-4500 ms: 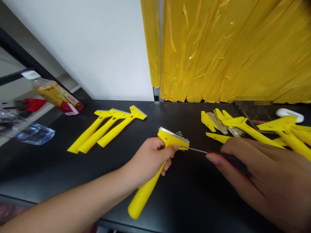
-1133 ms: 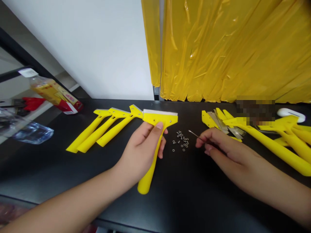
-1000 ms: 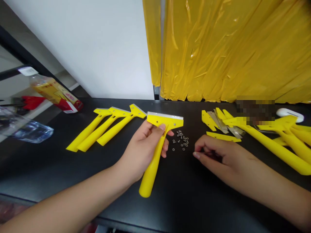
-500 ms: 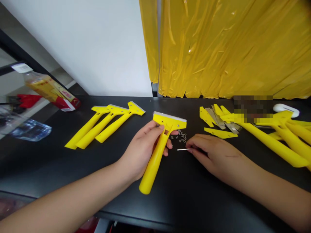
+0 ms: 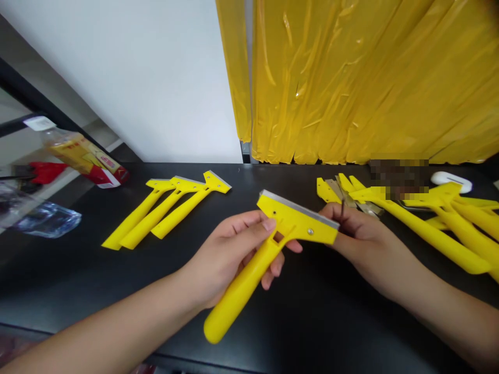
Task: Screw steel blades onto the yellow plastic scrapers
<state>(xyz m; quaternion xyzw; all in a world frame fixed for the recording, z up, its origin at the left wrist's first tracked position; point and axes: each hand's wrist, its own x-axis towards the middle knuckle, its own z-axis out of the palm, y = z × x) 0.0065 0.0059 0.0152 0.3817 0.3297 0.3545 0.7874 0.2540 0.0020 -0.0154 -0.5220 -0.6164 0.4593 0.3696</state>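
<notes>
A yellow scraper (image 5: 245, 291) with a metal blade along its head is gripped in my left hand (image 5: 237, 244), thumb on the neck and fingers behind. One hole in the head shows a screw; the other looks dark. My right hand (image 5: 358, 231) is closed at the right end of the head, its fingertips partly hidden behind it. A thin metal rod (image 5: 342, 209) sticks up from those fingers; its full shape is hidden. Whether this hand touches the scraper, I cannot tell.
Three yellow scrapers (image 5: 179, 200) lie at the left. To the right are blades and yellow plates (image 5: 326, 191), more yellow handles (image 5: 432, 234) and a white oval object (image 5: 451, 182). A drink bottle (image 5: 83, 156) leans at the far left. Yellow plastic sheeting (image 5: 366, 78) hangs behind.
The scraper has come up closer to me and tilted, its head turned down to the right. My right hand has risen from the small loose hardware to the scraper's head.
</notes>
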